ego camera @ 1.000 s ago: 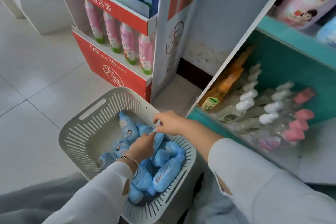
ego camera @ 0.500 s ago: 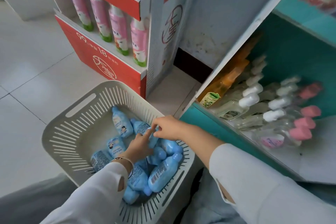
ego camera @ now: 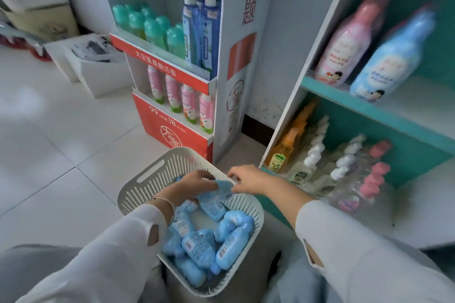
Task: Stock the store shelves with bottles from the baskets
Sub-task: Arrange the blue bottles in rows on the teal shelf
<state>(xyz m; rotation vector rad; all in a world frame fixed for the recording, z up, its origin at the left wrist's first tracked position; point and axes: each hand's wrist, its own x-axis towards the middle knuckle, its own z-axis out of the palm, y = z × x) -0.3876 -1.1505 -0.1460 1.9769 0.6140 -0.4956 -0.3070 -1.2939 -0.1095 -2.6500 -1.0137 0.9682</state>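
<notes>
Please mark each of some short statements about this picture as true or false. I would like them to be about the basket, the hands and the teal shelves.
1. The basket holds blue bottles. True.
2. The left hand is empty. False: it grips a held bottle, a blue one, over the basket.
3. The pink-capped bottles stand on the upper shelf. False: they are on the lower shelf. The upper one carries a large pink bottle and a large blue bottle.
4. The orange bottles are at the left end of the lower shelf. True.
</notes>
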